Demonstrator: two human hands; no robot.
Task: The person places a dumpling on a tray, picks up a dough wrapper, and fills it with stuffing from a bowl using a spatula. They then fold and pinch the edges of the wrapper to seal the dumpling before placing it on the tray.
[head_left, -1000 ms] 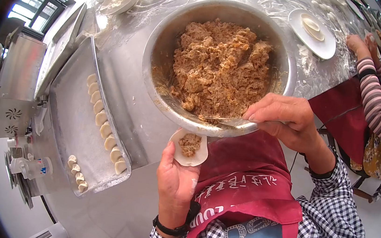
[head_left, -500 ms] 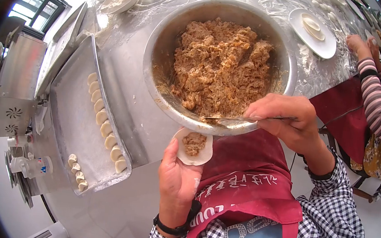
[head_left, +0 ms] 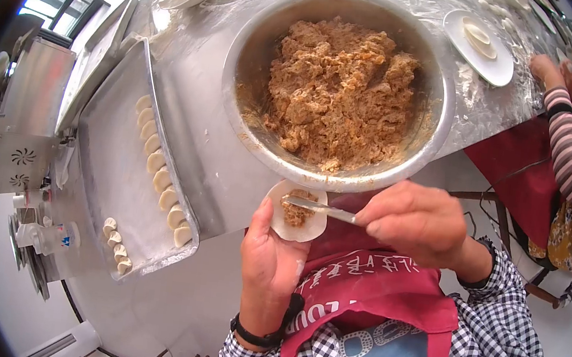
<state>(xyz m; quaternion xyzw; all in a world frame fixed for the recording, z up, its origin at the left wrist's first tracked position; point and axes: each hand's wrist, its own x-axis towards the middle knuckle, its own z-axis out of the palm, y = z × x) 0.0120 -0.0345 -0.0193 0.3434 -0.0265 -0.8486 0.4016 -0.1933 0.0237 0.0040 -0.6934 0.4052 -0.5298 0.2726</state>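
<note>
On the fingers of my left hand (head_left: pixel 268 261) rests a round dumpling wrapper (head_left: pixel 301 234), held at its edge by the thumb. A small mound of brown filling (head_left: pixel 296 217) lies in its middle. My right hand (head_left: pixel 421 222) is closed around a flat metal spatula (head_left: pixel 330 212), whose tip touches the filling on the wrapper. Just beyond both hands stands a large metal bowl (head_left: pixel 443 115) holding a heap of minced filling (head_left: pixel 341 93).
Left of the bowl lies a metal tray (head_left: pixel 107 165) with a row of folded dumplings (head_left: pixel 156 161) and several smaller ones (head_left: pixel 120 254). A white plate (head_left: pixel 499 70) with wrappers sits at the upper right. A co-worker's striped sleeve (head_left: pixel 569 140) reaches over the floury table's right side.
My right hand has brought the spatula from the bowl's near rim down and left onto the wrapper. My left hand still holds the wrapper, and the view has shifted slightly.
</note>
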